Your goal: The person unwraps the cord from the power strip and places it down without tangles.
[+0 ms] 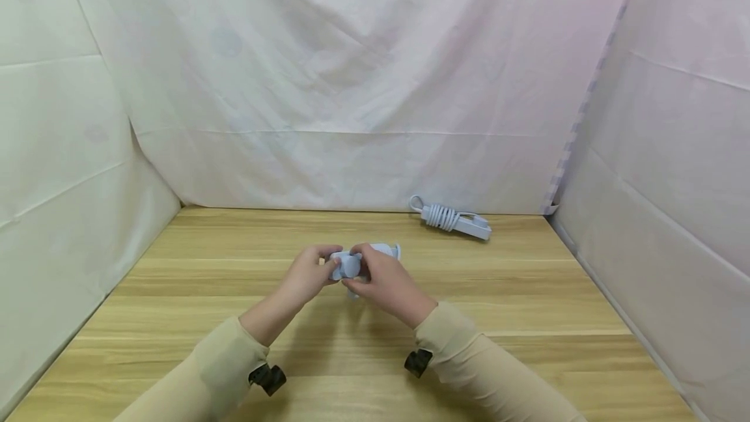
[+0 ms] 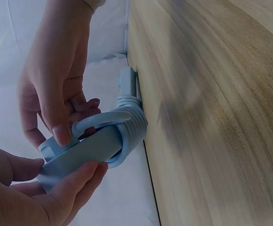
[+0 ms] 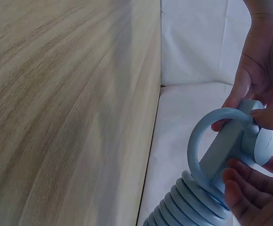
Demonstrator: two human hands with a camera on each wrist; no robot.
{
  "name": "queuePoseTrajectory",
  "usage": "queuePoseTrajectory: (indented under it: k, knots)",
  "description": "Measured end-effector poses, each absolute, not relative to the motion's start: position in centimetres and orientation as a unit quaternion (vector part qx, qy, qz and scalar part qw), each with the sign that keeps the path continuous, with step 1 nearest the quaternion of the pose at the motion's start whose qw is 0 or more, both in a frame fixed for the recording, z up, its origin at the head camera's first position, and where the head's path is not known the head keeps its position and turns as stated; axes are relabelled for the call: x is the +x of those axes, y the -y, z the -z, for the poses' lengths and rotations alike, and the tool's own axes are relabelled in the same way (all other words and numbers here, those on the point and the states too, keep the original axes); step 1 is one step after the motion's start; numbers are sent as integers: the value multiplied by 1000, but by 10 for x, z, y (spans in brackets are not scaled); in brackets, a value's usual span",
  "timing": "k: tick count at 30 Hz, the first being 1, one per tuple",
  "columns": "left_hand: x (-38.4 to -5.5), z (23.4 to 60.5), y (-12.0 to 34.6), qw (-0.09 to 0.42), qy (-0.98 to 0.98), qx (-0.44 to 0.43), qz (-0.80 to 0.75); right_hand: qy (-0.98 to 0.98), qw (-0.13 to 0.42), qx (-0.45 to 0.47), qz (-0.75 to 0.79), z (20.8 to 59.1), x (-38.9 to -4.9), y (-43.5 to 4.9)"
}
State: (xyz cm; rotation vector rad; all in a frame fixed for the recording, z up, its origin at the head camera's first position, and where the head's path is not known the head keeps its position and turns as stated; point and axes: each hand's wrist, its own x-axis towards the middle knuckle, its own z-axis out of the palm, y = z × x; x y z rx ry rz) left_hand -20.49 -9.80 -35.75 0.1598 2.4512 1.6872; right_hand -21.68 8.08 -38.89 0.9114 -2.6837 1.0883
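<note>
At head-frame centre, I confirm my left grip [image 1: 309, 272] and right grip [image 1: 385, 281] pinching a cord-wrapped power strip [image 1: 350, 266]. Judged light, rigid, smooth; best held by bare casing [image 2: 87, 151].

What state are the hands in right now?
Left hand: holding a pale blue, bar-shaped plastic power strip wrapped in its cord.
Right hand: holding the same power strip.

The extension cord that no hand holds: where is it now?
In the head view, the extension cord lies at the back of the table, right of centre, near the curtain, beyond the right hand.
</note>
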Motion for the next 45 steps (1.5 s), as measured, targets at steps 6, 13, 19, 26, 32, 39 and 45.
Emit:
queuePoseTrajectory:
  k: [6,13,19,26,32,39,45]
  knots:
    - [-201,357,96,63,-832,77,-545,865,133,343,-342,388,-213,-82]
    - [-196,361,99,50,-853,125,-504,854,146,358,-349,385,-210,-86]
    - [-189,363,103,39,-885,146,-441,851,135,366,-353,381,-207,-90]
    - [-188,366,101,-19,-918,190,-349,846,118,375,-360,376,-203,-95]
    - [-191,370,94,-78,-929,209,-296,847,95,366,-374,372,-199,-98]
    - [-191,370,86,-133,-927,230,-264,839,96,383,-373,369,-197,-98]
    - [-192,371,89,-169,-922,247,-244,825,126,417,-360,367,-201,-97]
